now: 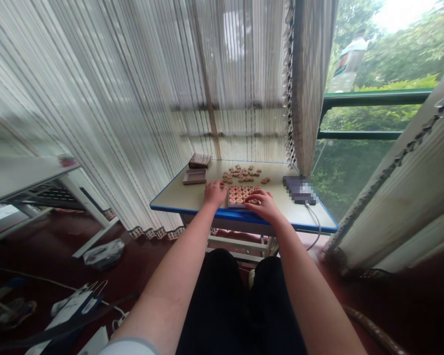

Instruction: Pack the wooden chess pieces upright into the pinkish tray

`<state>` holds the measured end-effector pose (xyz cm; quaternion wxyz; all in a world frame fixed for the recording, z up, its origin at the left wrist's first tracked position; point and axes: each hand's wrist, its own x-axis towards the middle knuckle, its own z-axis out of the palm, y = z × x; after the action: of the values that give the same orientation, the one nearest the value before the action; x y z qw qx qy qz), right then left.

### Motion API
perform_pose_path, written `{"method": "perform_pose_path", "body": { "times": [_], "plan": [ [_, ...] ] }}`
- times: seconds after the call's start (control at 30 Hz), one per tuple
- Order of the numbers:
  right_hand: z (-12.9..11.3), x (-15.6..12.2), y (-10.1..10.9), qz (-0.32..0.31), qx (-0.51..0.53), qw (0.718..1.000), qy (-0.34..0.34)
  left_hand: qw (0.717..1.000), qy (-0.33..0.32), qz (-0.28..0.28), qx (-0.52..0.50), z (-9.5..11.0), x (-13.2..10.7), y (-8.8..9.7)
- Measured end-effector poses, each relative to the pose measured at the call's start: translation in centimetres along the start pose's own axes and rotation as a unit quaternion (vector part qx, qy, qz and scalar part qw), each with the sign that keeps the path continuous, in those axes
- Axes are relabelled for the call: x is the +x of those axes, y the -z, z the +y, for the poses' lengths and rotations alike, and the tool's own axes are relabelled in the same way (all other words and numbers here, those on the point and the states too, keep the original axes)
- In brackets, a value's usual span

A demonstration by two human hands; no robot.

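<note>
Round wooden Chinese chess pieces with red markings stand in rows in a shallow box (237, 205) at the table's near edge. My right hand (263, 204) reaches over the right part of this box, fingers bent down around a Chinese chess piece, and it covers several others. Just left of the box, my left hand (216, 193) rests low over the table, its fingers loosely curved and apart, with nothing visible in them. Beyond the box, several loose Chinese chess pieces (240, 172) lie scattered on the tabletop.
The small blue-edged table (177, 197) carries an open tray (195, 176) and a brown box (200, 160) at its back left. A blurred dark device (299, 190) with a white cable (315, 217) lies on the right. String curtains (237, 74) hang behind.
</note>
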<state>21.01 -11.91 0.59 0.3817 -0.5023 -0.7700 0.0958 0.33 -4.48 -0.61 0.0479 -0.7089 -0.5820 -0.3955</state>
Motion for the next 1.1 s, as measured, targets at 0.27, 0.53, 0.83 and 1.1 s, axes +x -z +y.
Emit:
{"method": "perform_pose_path", "body": {
  "times": [0.27,0.53,0.83,1.1],
  "plan": [
    [0.1,-0.3,0.2,0.016,0.021,1.0,-0.014,1.0,0.01,-0.001,0.002,-0.1,-0.1,0.2],
    [-0.1,-0.8,1.2,0.032,0.054,0.997,-0.041,1.0,-0.007,-0.024,0.019,0.3,-0.2,0.3],
    [0.0,-2.0,2.5,0.033,0.131,0.988,-0.074,0.999,0.005,-0.012,-0.045,0.4,-0.6,0.8],
    [-5.1,6.2,1.3,-0.099,0.167,0.978,-0.071,0.98,0.103,0.086,-0.146,-1.5,1.8,2.7]
  ]
}}
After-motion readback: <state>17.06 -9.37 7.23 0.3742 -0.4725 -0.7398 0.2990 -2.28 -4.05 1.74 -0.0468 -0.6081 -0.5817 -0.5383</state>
